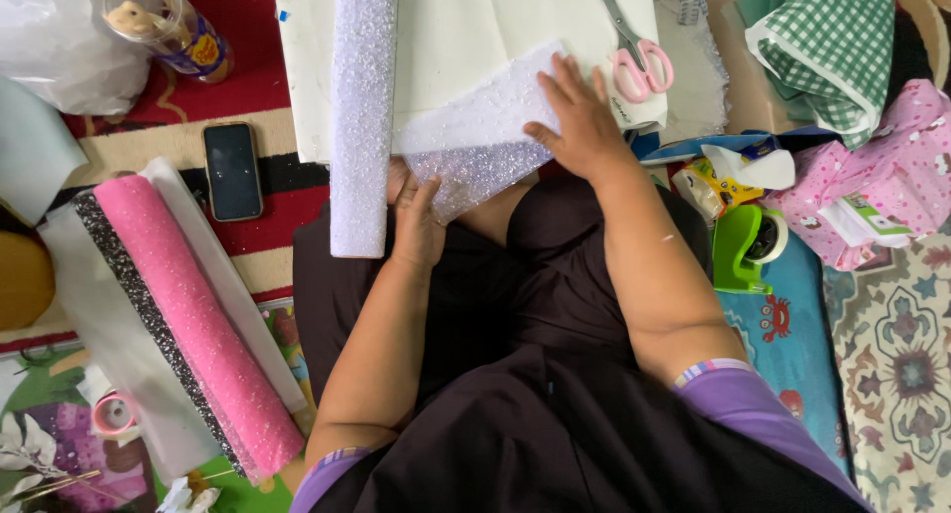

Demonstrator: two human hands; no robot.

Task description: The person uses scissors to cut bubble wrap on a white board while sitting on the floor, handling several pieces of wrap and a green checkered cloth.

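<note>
**Glitter sheet flattened at board edge, both hands on it**

Glitter sheet [475, 142] is a white sparkly strip lying half on the white board [456, 28], half hanging off its near edge over the person's lap. Right hand [580, 122] is spread wide and pressed flat on the strip's upper right end, fingers fanned toward the board. Left hand [416, 221] sits below the board edge, thumb and fingers pinching the strip's lower left corner, so narrow and holding the sheet.

Long axis of the strip runs diagonally: low at the left hand, high at the right hand, pointing toward the pink-handled scissors [634, 57] lying on the board just beyond the fingertips. Free edge faces the lap.

Doing it well, my read: keep the right palm flat so the strip can't creep on the board, pull gentle tension with the left so the material lies without ripples, and square the strip's long edge to the board edge before anything else. Foam-like stuff dents, so press with the whole palm, not fingertips.

Nearby: white glitter roll [362, 117] standing along the board's left side, touching the strip's left end; pink roll [198, 325] well apart on the left; phone [231, 171] on the rug; green tape dispenser [748, 246] off to the right.
</note>
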